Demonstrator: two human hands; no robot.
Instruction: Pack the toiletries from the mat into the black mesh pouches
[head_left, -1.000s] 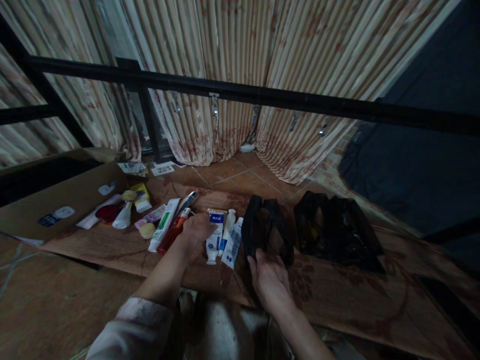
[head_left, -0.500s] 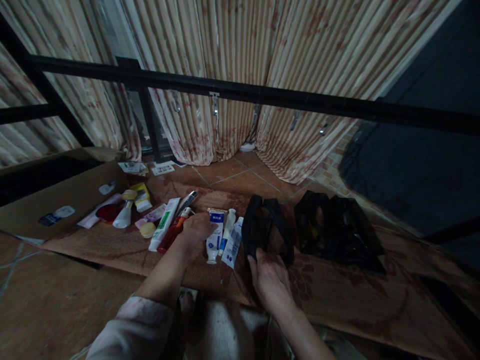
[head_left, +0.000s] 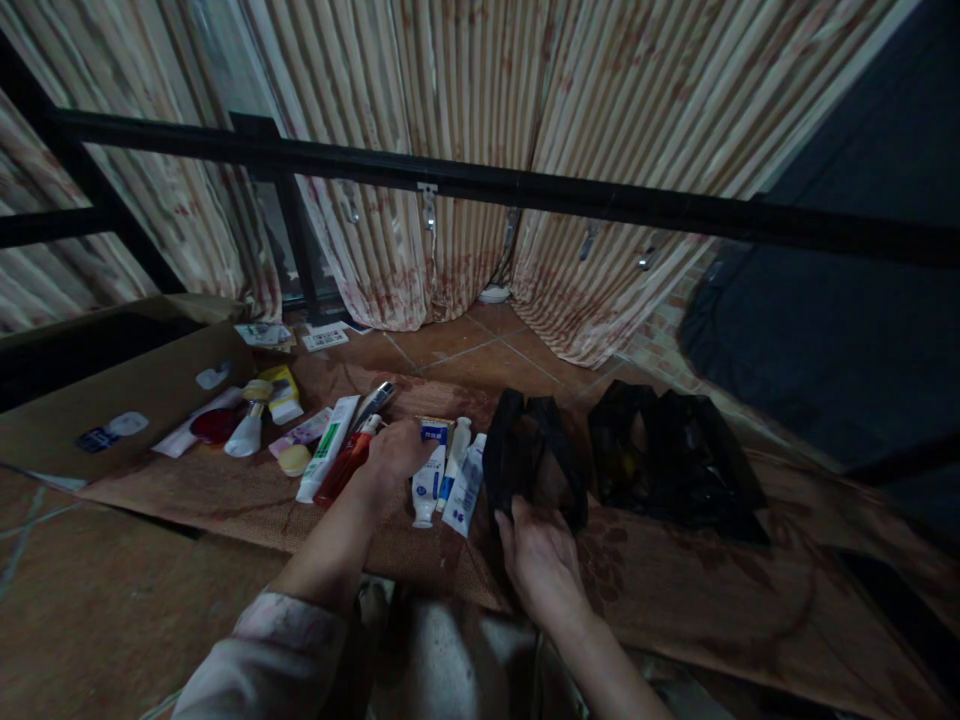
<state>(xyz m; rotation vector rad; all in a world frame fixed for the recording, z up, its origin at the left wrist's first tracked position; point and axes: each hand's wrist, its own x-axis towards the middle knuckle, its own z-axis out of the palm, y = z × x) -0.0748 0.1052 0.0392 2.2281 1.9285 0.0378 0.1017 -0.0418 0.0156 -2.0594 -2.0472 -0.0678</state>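
Note:
My left hand (head_left: 397, 450) is over the row of toiletries, its fingers curled at the upper left edge of a blue-and-white squeeze tube (head_left: 430, 478). What those fingers hold, if anything, is hidden. A pump bottle of red-orange liquid (head_left: 343, 474) lies just left of that hand. Two more tubes, a slim white one (head_left: 457, 452) and a wider white one (head_left: 466, 487), rest to the right. My right hand (head_left: 544, 560) is closed on the near rim of a black plastic bag (head_left: 516, 420), which stands with its mouth gaping.
Another black bag (head_left: 675, 460) sits farther right on the brown cloth (head_left: 660, 590). To the left are a green-striped white tube (head_left: 328, 450), a clear bottle (head_left: 244, 432), a yellow box (head_left: 283, 396) and a cardboard box (head_left: 150, 400). A black rail (head_left: 480, 178) crosses behind.
My left hand has shifted very slightly left and back from the blue-and-white tube. My right hand stays on the bag's rim.

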